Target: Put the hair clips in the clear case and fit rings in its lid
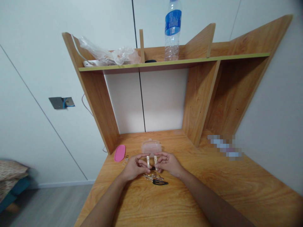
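My left hand (134, 166) pinches a pale snap hair clip (148, 161) upright above the wooden desk (213, 189). Beside it, my right hand (168, 163) pinches a second pale hair clip (155, 160) the same way. The two clips stand side by side, almost touching. Below my hands lies a small pile of metal hair clips (153, 177) with a black snap clip (160, 182) at its front. A clear plastic box (151, 147) sits just behind my fingers. Its pink oval lid (119, 153) lies to the left, with small rings (125, 159) near it.
A wooden hutch (201, 94) rises at the back of the desk. On its shelf stand a water bottle (172, 31), a crumpled plastic bag (111, 55) and a white object (91, 63). A blurred patch (224, 146) lies at the right. The desk's left edge drops to grey floor.
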Available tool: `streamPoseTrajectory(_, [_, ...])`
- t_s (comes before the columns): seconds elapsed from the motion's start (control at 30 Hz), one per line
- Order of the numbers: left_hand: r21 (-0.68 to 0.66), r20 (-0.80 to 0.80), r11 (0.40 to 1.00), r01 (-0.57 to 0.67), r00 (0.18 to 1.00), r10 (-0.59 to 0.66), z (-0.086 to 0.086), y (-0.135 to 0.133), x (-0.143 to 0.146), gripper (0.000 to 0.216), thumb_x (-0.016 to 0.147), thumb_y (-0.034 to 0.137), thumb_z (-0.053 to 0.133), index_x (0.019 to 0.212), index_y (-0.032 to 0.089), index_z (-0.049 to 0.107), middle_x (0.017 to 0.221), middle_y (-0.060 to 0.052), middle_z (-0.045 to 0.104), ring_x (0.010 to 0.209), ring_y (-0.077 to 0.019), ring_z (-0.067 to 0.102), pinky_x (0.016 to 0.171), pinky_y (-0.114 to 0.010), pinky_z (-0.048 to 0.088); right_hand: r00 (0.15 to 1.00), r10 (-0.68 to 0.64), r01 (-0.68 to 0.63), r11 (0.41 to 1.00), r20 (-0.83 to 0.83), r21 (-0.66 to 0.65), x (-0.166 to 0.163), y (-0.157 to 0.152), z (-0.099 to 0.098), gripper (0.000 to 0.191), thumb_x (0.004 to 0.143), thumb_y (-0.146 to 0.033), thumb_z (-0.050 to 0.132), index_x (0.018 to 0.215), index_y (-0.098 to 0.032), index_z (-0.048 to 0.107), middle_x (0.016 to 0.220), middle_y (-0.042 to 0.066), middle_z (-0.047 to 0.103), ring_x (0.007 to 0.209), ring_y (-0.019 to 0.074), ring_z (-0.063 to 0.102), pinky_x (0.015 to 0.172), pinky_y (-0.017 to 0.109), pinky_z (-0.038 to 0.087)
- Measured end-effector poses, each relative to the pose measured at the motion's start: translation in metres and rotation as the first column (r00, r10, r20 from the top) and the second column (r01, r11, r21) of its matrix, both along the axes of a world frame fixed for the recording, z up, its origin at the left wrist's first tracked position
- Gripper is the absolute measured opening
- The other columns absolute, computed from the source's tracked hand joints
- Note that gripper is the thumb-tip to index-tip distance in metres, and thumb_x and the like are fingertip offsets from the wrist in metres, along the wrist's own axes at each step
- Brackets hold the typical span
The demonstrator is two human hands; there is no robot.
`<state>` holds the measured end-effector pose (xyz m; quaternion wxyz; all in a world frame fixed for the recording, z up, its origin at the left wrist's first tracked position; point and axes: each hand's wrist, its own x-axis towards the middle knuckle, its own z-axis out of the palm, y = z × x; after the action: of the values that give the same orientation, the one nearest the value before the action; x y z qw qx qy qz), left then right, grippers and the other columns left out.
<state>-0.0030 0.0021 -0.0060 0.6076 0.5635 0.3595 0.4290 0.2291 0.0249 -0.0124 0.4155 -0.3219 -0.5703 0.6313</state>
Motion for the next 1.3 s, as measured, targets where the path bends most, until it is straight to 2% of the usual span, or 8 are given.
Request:
streamPoseTrajectory(0.27, [0.034,-0.029,0.999,0.006,1.0,-0.005,0.0,-0.001,0.002,0.088,0.057,0.028,0.097,0.135,0.011,0.06,0.08,-0.01,0.08,0.062,-0.0172,0.071,0.064,-0.028,0.055,1.0,0.012,-0.013,0.999,0.015,0.029,-0.001,-0.001,-0.001,0.065,0.06,-0.046,0.093,0.111,-0.015,0.066,0.067,-0.001,0.07,0.056,0.019,0.071,0.054,0.032,0.061])
streamPoseTrajectory(0.4, [0.106,0.002,0.994,-0.031,1.0,0.031,0.002,-0.001,0.004,0.08,0.065,0.03,0.093,0.136,0.013,0.061,0.081,-0.004,0.076,0.068,-0.0131,0.068,0.069,-0.025,0.053,1.0,-0.027,0.025,0.996,0.015,0.08,-0.003,0.0,-0.003,0.056,0.064,-0.053,0.089,0.101,-0.015,0.07,0.072,0.002,0.072,0.058,0.0174,0.07,0.055,0.031,0.059])
streamPoseTrajectory(0.53, [0.186,0.009,0.98,-0.076,0.997,0.076,0.006,-0.002,0.006,0.071,0.074,0.032,0.086,0.137,0.014,0.06,0.079,-0.001,0.071,0.067,-0.011,0.065,0.07,-0.025,0.053,0.995,-0.096,0.094,0.983,0.01,0.156,-0.004,0.0,-0.003,0.05,0.065,-0.052,0.089,0.095,-0.016,0.073,0.078,0.003,0.073,0.07,0.017,0.07,0.066,0.03,0.059])
streamPoseTrajectory(0.63, [0.258,-0.057,0.959,-0.118,0.989,0.137,0.008,-0.003,0.008,0.072,0.075,0.033,0.085,0.139,0.015,0.058,0.078,-0.002,0.074,0.069,-0.0132,0.068,0.071,-0.027,0.054,0.989,-0.147,0.141,0.969,0.017,0.203,-0.004,0.0,-0.002,0.048,0.065,-0.051,0.089,0.095,-0.016,0.074,0.08,0.004,0.074,0.074,0.0177,0.07,0.072,0.032,0.059])
streamPoseTrajectory(0.73, [0.319,-0.154,0.938,-0.138,0.969,0.195,0.01,-0.005,0.009,0.047,0.074,0.036,0.085,0.114,0.013,0.073,0.08,-0.007,0.078,0.074,-0.0178,0.072,0.074,-0.029,0.057,0.981,-0.19,0.176,0.954,0.032,0.241,-0.004,-0.001,-0.002,0.046,0.066,-0.05,0.088,0.094,-0.016,0.074,0.079,0.004,0.074,0.072,0.017,0.069,0.071,0.031,0.059])
streamPoseTrajectory(0.83, [0.356,-0.21,0.926,-0.127,0.955,0.211,0.009,-0.005,0.008,0.026,0.075,0.036,0.084,0.087,0.013,0.08,0.085,-0.01,0.08,0.075,-0.0204,0.074,0.076,-0.03,0.058,0.974,-0.22,0.196,0.94,0.057,0.28,-0.006,-0.004,-0.002,0.042,0.067,-0.047,0.088,0.092,-0.016,0.075,0.076,0.004,0.074,0.067,0.0156,0.067,0.067,0.029,0.057])
streamPoseTrajectory(1.0, [0.426,-0.292,0.902,-0.071,0.933,0.211,0.01,-0.006,0.007,0.021,0.08,0.035,0.081,0.092,0.018,0.083,0.092,-0.01,0.081,0.081,-0.0228,0.075,0.079,-0.032,0.058,0.963,-0.247,0.195,0.916,0.108,0.351,-0.008,-0.01,0.002,0.032,0.069,-0.041,0.087,0.086,-0.016,0.077,0.074,0.005,0.074,0.065,0.0154,0.065,0.061,0.027,0.054])
streamPoseTrajectory(1.3, [0.537,-0.313,0.841,-0.065,0.91,0.27,0.014,-0.006,0.009,0.018,0.081,0.036,0.079,0.086,0.019,0.083,0.089,-0.011,0.078,0.08,-0.0201,0.072,0.076,-0.03,0.057,0.96,-0.25,0.173,0.883,0.125,0.437,-0.008,-0.015,0.009,0.028,0.072,-0.038,0.084,0.087,-0.015,0.078,0.078,0.007,0.075,0.068,0.0172,0.067,0.065,0.029,0.056])
